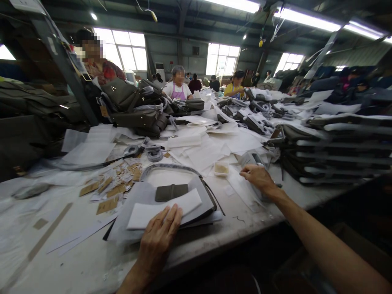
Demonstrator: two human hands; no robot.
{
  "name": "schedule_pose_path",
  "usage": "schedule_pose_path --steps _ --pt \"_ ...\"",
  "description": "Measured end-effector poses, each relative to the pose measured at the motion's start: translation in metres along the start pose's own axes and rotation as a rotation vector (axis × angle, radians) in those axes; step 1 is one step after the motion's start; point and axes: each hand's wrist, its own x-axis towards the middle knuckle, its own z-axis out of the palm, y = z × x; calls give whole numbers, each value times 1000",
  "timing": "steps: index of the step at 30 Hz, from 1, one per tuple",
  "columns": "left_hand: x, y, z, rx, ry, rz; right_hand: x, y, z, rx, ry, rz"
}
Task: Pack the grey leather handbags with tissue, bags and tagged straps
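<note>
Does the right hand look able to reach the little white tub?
Probably yes: the right hand is close beside the little tub, and nothing seems to stand up between them.

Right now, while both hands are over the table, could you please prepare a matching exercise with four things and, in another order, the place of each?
Things:
1. white strip
2. brown tags
3. small tub
4. dark flat piece

Places:
A. just left of the right hand
B. on the pale sheet, untouched
C. under the fingers of the left hand
D. scattered left of the pale sheet

Pairs: 1-C, 2-D, 3-A, 4-B
</note>
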Motion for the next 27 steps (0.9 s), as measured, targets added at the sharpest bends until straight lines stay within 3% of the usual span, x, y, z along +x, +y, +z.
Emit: schedule_pose_path --steps 4,10,16,21,27 --pt "-1 0 1 -17 28 -15 -43 -2 -5 -86 -49 123" --pt "-6 2 10 -15 69 -44 -84 -15 18 -254 -162 176" --pt "-7 6 17 -13 100 -52 -90 -12 14 -223 -138 248" --pt "-5 6 16 -14 161 -53 -89 -4 6 -9 -168 300" --pt "-1 5 8 -2 158 -26 -99 6 0 151 -223 188"
